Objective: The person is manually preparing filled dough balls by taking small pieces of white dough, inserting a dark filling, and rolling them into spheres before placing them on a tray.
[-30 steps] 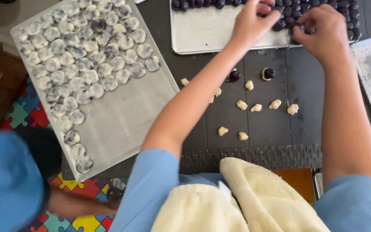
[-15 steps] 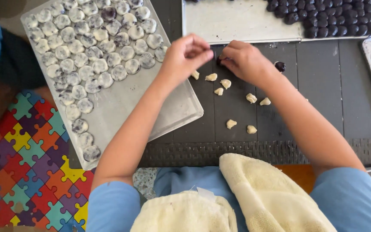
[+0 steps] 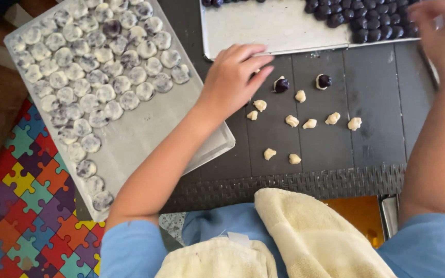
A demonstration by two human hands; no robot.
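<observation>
Dough scraps [image 3: 305,123], scattered, unaligned

The scene is lit evenly by soft, bright daylight, and no harsh glare is seen. Only faint shadows are cast under the left hand [image 3: 233,77] and beneath the small dough pieces [image 3: 292,121] on the dark desk [image 3: 366,128]. The right hand [image 3: 441,31] is smeared by motion blur at the upper edge. The middle is rendered sharply; slight softness is noticed toward the corners.
</observation>
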